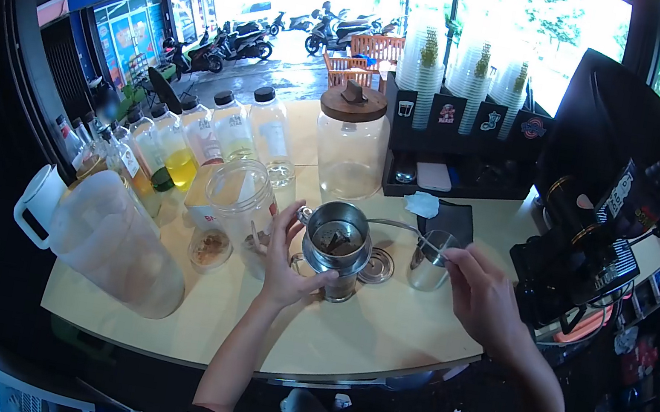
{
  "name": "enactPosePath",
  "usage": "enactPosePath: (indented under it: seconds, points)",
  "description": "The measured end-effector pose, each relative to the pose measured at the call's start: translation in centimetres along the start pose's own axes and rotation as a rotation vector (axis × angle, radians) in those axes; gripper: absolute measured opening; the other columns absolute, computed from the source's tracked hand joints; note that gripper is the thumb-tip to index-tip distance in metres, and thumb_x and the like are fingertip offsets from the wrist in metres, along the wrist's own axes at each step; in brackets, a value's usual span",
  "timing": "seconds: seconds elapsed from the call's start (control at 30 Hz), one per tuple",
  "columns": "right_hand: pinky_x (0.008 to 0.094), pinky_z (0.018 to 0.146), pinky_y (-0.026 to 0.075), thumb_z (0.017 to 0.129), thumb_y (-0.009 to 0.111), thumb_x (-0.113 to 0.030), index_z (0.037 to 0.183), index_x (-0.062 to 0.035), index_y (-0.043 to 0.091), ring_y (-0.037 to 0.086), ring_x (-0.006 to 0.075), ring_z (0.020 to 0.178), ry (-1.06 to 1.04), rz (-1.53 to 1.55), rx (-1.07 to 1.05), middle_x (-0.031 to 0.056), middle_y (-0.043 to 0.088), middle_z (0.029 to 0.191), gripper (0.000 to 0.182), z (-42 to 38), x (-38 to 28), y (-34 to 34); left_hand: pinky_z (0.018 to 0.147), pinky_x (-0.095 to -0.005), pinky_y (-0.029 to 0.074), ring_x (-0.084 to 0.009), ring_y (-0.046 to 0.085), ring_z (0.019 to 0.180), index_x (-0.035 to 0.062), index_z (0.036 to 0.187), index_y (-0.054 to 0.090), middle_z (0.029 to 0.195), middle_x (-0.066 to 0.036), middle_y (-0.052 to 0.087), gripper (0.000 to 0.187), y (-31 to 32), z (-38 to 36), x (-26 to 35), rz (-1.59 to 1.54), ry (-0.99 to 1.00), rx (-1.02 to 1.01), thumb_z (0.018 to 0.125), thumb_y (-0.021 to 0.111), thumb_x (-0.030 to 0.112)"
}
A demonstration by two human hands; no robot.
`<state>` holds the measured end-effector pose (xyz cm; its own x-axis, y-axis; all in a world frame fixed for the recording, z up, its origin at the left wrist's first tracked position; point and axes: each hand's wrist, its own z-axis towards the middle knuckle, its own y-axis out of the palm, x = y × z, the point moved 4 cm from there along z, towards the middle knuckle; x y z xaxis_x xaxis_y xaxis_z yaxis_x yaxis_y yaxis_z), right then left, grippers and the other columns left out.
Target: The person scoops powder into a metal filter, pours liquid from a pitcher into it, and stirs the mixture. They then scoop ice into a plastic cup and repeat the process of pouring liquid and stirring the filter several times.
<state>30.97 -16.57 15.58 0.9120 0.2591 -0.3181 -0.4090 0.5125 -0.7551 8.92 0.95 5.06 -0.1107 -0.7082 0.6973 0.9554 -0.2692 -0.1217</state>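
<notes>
My left hand (286,264) is wrapped around the side of a metal filter pot (335,246), its thumb across the front. Dark bits, like loose tea or coffee, lie inside the pot. My right hand (481,297) pinches the end of a thin metal spoon (400,225), whose other end reaches the pot's rim; its bowl I cannot make out. Just left of my right hand stands a clear drinking glass (427,271). A round metal lid (377,267) lies on the table between pot and glass. An open glass jar (240,200) stands beside my left hand.
A frosted pitcher (117,241) and a small dish of brown bits (211,249) are on the left. Several bottles (226,125) line the back left. A wooden-lidded jar (349,149), a cup rack (458,131) and a black machine (584,238) stand behind and right.
</notes>
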Motion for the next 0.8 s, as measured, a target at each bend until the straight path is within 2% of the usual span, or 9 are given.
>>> enactPosePath:
  seconds: [0.17, 0.23, 0.3, 0.4, 0.5, 0.57, 0.63, 0.7, 0.8]
  points:
    - [0.0411, 0.054, 0.050, 0.079, 0.057, 0.000, 0.095, 0.0006, 0.056, 0.062, 0.0330, 0.065, -0.189, -0.157, -0.153, 0.0134, 0.055, 0.086, 0.017, 3.5, -3.5, 0.3, 0.107, -0.0430, 0.036, -0.0287, 0.046, 0.123, 0.0020, 0.138, 0.033, 0.133, -0.015, 0.043, 0.108, -0.3, 0.4, 1.4, 0.147, 0.121, 0.087, 0.054, 0.090, 0.038]
    - [0.0402, 0.055, 0.051, 0.077, 0.057, 0.000, 0.094, 0.0026, 0.056, 0.063, 0.0322, 0.064, -0.232, -0.180, -0.161, 0.0136, 0.055, 0.085, 0.017, 4.7, -4.9, 0.7, 0.104, -0.0418, 0.038, -0.0289, 0.048, 0.119, 0.0008, 0.134, 0.040, 0.128, -0.015, 0.047, 0.103, -0.1, 1.0, 3.1, 0.318, 0.069, 0.008, 0.052, 0.090, 0.039]
    - [0.0394, 0.055, 0.051, 0.075, 0.058, -0.001, 0.092, 0.0046, 0.057, 0.063, 0.0313, 0.064, -0.280, -0.211, -0.177, 0.0138, 0.055, 0.085, 0.017, 5.8, -6.2, 1.2, 0.100, -0.0407, 0.040, -0.0288, 0.051, 0.113, -0.0003, 0.129, 0.045, 0.122, -0.015, 0.051, 0.099, -0.1, 2.0, 4.7, 0.396, 0.130, 0.003, 0.051, 0.091, 0.040]
    - [0.0364, 0.055, 0.052, 0.076, 0.059, -0.004, 0.089, 0.0063, 0.057, 0.065, 0.0274, 0.064, -0.268, -0.380, -0.260, 0.0139, 0.056, 0.084, 0.017, 6.6, -7.7, 2.4, 0.093, -0.0374, 0.045, -0.0265, 0.057, 0.104, 0.0007, 0.124, 0.050, 0.113, -0.013, 0.057, 0.088, 0.1, 3.3, 6.6, 0.440, 0.090, -0.102, 0.051, 0.091, 0.026]
    - [0.0332, 0.054, 0.053, 0.076, 0.059, -0.005, 0.089, 0.0061, 0.058, 0.066, 0.0229, 0.064, -0.279, -0.491, -0.283, 0.0131, 0.056, 0.084, 0.016, 7.0, -8.5, 3.0, 0.092, -0.0396, 0.045, -0.0278, 0.057, 0.104, 0.0023, 0.119, 0.052, 0.113, -0.013, 0.056, 0.081, 0.0, 4.3, 6.7, 0.464, 0.028, -0.222, 0.055, 0.088, 0.036]
    - [0.0308, 0.053, 0.053, 0.076, 0.060, -0.006, 0.089, 0.0054, 0.059, 0.066, 0.0206, 0.065, -0.365, -0.451, -0.283, 0.0124, 0.057, 0.085, 0.016, 6.6, -9.3, 3.5, 0.092, -0.0396, 0.045, -0.0281, 0.057, 0.104, 0.0022, 0.118, 0.053, 0.112, -0.013, 0.057, 0.079, -0.2, 4.4, 6.5, 0.452, 0.038, -0.231, 0.055, 0.087, 0.036]
    - [0.0314, 0.053, 0.053, 0.077, 0.059, -0.004, 0.090, 0.0063, 0.058, 0.066, 0.0218, 0.066, -0.409, -0.417, -0.282, 0.0124, 0.056, 0.085, 0.017, 6.3, -9.4, 3.4, 0.092, -0.0396, 0.045, -0.0285, 0.057, 0.104, 0.0021, 0.117, 0.054, 0.112, -0.013, 0.057, 0.077, -0.1, 4.4, 6.6, 0.434, 0.049, -0.238, 0.056, 0.087, 0.036]
    - [0.0373, 0.056, 0.053, 0.077, 0.057, -0.003, 0.091, 0.0070, 0.053, 0.064, 0.0291, 0.071, -0.288, -0.315, -0.334, 0.0148, 0.053, 0.087, 0.018, 6.3, -9.0, 3.2, 0.092, -0.0398, 0.045, -0.0284, 0.057, 0.104, 0.0022, 0.117, 0.054, 0.111, -0.014, 0.057, 0.077, 0.0, 4.5, 6.6, 0.407, 0.017, -0.235, 0.055, 0.087, 0.035]
    - [0.0394, 0.056, 0.052, 0.078, 0.056, -0.003, 0.092, 0.0065, 0.051, 0.063, 0.0299, 0.072, -0.259, -0.335, -0.296, 0.0153, 0.052, 0.086, 0.017, 6.2, -8.3, 3.6, 0.092, -0.0397, 0.045, -0.0284, 0.057, 0.104, 0.0022, 0.117, 0.054, 0.111, -0.014, 0.057, 0.078, -0.1, 4.5, 6.3, 0.438, 0.018, -0.246, 0.055, 0.087, 0.036]
